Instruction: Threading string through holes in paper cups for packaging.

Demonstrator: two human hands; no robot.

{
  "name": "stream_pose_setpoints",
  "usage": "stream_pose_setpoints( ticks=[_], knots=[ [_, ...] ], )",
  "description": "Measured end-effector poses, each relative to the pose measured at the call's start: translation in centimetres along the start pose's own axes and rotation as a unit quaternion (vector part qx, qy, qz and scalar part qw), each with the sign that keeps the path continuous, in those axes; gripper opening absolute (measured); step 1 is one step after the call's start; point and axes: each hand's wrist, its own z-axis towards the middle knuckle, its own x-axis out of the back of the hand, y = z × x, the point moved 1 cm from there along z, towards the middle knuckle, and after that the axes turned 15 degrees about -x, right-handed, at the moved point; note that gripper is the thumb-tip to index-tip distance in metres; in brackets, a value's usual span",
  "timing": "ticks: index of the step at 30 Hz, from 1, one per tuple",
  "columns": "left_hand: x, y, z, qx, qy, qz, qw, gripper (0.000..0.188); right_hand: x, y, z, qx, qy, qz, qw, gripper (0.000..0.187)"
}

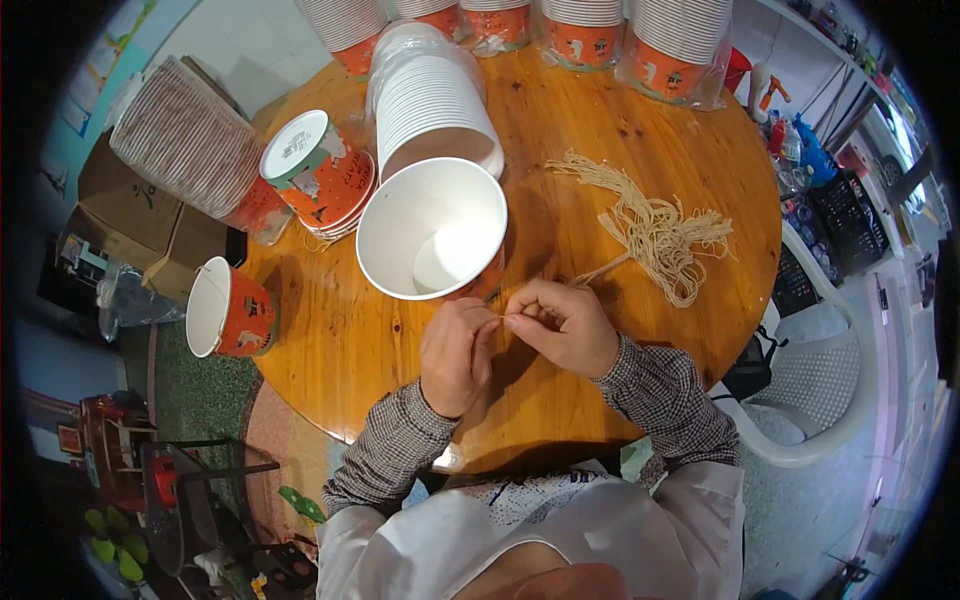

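Observation:
My left hand and my right hand are close together over the near part of the table. Their fingertips pinch a thin, pale string, most of it hidden by the fingers. Just beyond them a big paper bucket stands with its white inside facing up. To the right lies a loose bundle of tan strings, its narrow end reaching toward my right hand.
Behind the bucket a wrapped stack of white-lined buckets lies on its side. An upside-down orange bucket stack stands left of it. Another orange bucket sits at the table's left edge. A white plastic chair is at the right.

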Motion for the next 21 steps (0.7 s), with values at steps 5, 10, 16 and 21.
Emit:
stream_pose_setpoints(
  ticks=[5,10,16,21],
  knots=[
    [1.0,-0.2,0.5,-0.080,-0.043,0.090,0.992,0.023,-0.3,0.8,0.5,-0.079,-0.056,0.160,0.982,0.009],
    [2.3,-0.6,3.1,-0.054,-0.088,0.168,0.980,0.029,-1.2,1.9,1.3,-0.169,-0.008,0.325,0.931,0.010],
    [2.2,-1.7,3.9,0.053,-0.198,0.142,0.968,0.031,-2.3,2.5,2.0,-0.162,-0.002,0.367,0.916,0.010],
    [1.9,-1.5,4.1,0.042,-0.197,0.150,0.968,0.027,-2.1,2.3,2.2,-0.140,-0.008,0.342,0.929,0.010]
  ],
)
